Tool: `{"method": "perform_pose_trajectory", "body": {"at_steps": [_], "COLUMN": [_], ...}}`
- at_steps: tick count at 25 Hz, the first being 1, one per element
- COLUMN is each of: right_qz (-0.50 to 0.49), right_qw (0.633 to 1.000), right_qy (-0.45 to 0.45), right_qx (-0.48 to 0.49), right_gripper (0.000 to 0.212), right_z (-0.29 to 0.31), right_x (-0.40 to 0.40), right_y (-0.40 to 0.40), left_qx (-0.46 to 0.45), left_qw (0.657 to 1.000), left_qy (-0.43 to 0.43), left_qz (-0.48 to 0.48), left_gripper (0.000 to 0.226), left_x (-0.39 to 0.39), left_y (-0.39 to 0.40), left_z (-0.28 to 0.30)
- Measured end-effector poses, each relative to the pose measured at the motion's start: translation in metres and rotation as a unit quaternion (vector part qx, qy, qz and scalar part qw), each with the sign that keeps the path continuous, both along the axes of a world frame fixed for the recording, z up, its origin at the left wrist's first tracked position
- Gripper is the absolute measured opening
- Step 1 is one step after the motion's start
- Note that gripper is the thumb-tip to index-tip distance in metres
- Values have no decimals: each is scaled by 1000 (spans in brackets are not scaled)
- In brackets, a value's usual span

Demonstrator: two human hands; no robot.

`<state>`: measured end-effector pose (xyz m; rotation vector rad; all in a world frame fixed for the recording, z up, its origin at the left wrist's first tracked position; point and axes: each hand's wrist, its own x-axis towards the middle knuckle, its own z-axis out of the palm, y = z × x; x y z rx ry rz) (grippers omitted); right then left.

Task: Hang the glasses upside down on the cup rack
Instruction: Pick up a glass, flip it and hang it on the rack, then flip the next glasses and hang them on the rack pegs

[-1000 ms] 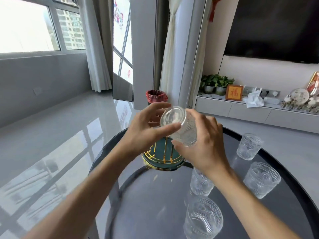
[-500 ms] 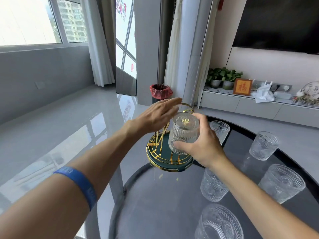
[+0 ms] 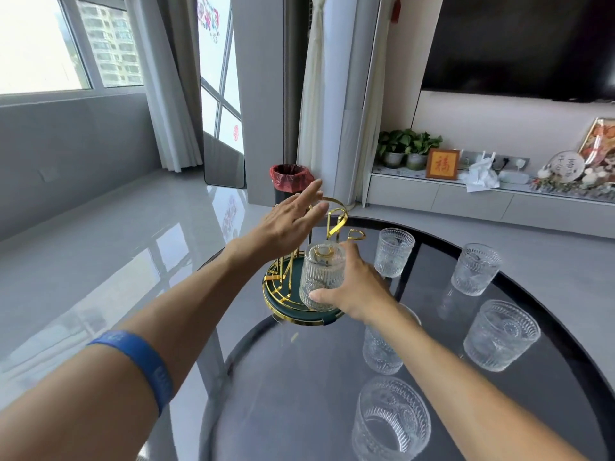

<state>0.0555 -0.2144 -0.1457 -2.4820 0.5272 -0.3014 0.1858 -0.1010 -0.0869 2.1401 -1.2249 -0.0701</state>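
A cup rack (image 3: 283, 296) with gold wire prongs and a dark green round base stands at the table's far left edge. My right hand (image 3: 354, 291) grips a ribbed clear glass (image 3: 321, 272) held upside down over one gold prong, its rim close to the rack's base. My left hand (image 3: 293, 221) hovers flat with fingers spread, above and left of the rack's top ring, holding nothing. Several more ribbed glasses stand upright on the table: one behind the rack (image 3: 393, 251), two at the right (image 3: 476, 268) (image 3: 501, 334), one under my right forearm (image 3: 381, 352), one nearest me (image 3: 391, 419).
The round dark glass table (image 3: 299, 394) has a black rim; the rack sits near its left edge. Beyond it, a bin with a red liner (image 3: 291, 183) stands on the grey floor. A low white shelf (image 3: 466, 194) with plants runs along the right wall.
My right hand has lowered the upside-down glass onto the rack's prong. My left hand let go of the glass and drew away up and left, fingers spread.
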Motion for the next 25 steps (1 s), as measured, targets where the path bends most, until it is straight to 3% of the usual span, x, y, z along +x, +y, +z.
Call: {"method": "perform_pose_trajectory", "body": {"at_steps": [1,3,5,7,8,10,12,13,17,20,22,25], "right_qz": [9,8,-39,-103,-131,-179,-198,-199,-204,-218,-237,-224], "right_qw": [1000,991,967,943,934,921,919,918,892,858,820,723], "right_qy": [-19,-114,-227,-279,-280,-257,-223,-208,-134,-118,-139,-154], "right_qx": [9,64,106,148,179,232,258,273,380,449,502,635], "right_gripper": [101,97,75,55,48,42,40,38,22,32,39,45], "right_z": [3,7,4,-4,-9,-19,-31,-39,-54,-54,-52,-44], "right_x": [-7,-32,-65,-97,-110,-133,-150,-157,-167,-157,-151,-143], "right_y": [1,-1,-11,-24,-29,-38,-41,-43,-46,-40,-34,-32], "left_qx": [-4,-42,-134,-163,-121,58,226,264,223,235,213,58], "left_qw": [1000,998,986,974,971,966,947,939,957,954,956,988], "left_qy": [20,-18,-87,-149,-182,-203,-164,-142,-110,-107,-134,-76], "left_qz": [10,48,39,-50,-98,-150,-159,-167,-152,-151,-147,-118], "left_gripper": [63,67,65,58,58,70,84,86,85,86,84,79], "left_x": [-6,-27,-63,-100,-114,-138,-142,-140,-130,-135,-138,-138], "left_y": [-1,-1,-1,-7,-14,-32,-45,-49,-53,-58,-60,-52], "left_z": [2,1,-3,-12,-20,-35,-50,-56,-64,-60,-53,-34]}}
